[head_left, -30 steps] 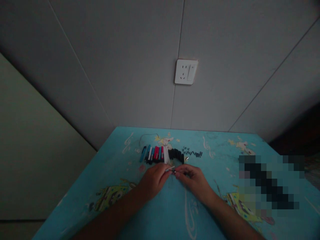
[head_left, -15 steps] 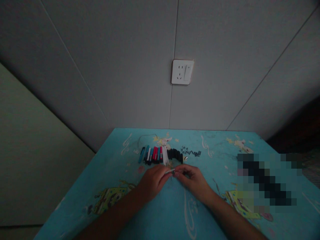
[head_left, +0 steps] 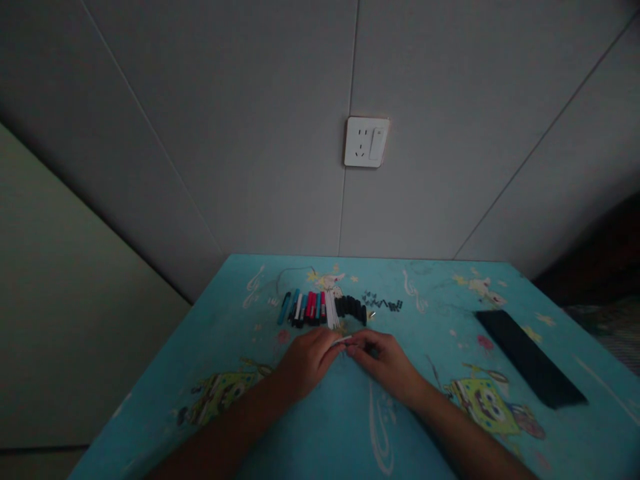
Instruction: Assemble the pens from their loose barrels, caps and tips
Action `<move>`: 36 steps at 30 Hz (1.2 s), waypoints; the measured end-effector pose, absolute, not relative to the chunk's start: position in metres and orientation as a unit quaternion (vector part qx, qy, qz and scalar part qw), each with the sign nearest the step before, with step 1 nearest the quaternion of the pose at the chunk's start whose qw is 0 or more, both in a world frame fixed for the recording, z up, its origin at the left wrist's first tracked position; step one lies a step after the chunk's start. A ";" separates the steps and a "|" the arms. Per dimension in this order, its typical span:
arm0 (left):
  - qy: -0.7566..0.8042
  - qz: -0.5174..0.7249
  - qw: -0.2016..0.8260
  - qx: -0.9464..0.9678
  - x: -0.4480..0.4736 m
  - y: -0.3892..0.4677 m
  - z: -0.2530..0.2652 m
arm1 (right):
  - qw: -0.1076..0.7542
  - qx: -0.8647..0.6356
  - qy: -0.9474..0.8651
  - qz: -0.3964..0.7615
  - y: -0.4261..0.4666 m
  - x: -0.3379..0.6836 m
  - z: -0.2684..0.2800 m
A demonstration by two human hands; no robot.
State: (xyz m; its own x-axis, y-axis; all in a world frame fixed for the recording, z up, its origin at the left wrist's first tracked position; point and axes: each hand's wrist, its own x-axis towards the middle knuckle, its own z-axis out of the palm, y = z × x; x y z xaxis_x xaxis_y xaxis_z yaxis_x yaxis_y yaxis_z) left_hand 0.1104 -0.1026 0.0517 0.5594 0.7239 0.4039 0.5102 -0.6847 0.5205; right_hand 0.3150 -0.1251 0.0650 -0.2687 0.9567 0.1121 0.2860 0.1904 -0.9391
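Note:
My left hand is closed in a pinch on a thin white stick that looks like a pen refill. Fingertip to fingertip with it, my right hand is closed at the stick's right end; anything small between those fingers is hidden. Just beyond the hands lies a row of pen barrels in blue, white, red and black. Beside them are several thin white sticks, then a curved row of short black cylinders. Small dark pieces are scattered to their right, near a tiny shiny piece.
A blue tablecloth with cartoon prints covers the table. At the right lies a long dark flat strip or pouch. The table's back edge meets a grey panelled wall with a white socket.
Both hands stay almost in place, with a slight shift of the fingers around the white stick. The dark strip at the right, blurred out before, now shows clearly.

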 end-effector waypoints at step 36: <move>0.416 0.205 0.056 0.884 0.109 -0.100 0.059 | 0.389 -0.501 -0.739 0.228 -0.122 0.331 0.073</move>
State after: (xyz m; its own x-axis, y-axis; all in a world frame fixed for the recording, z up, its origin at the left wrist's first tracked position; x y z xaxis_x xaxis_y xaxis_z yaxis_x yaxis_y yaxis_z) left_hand 0.1094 -0.0998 0.0587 0.5689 0.7591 0.3163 0.7128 -0.6470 0.2707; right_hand 0.3311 -0.1219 0.0735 -0.1951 0.9178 0.3458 0.5625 0.3935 -0.7271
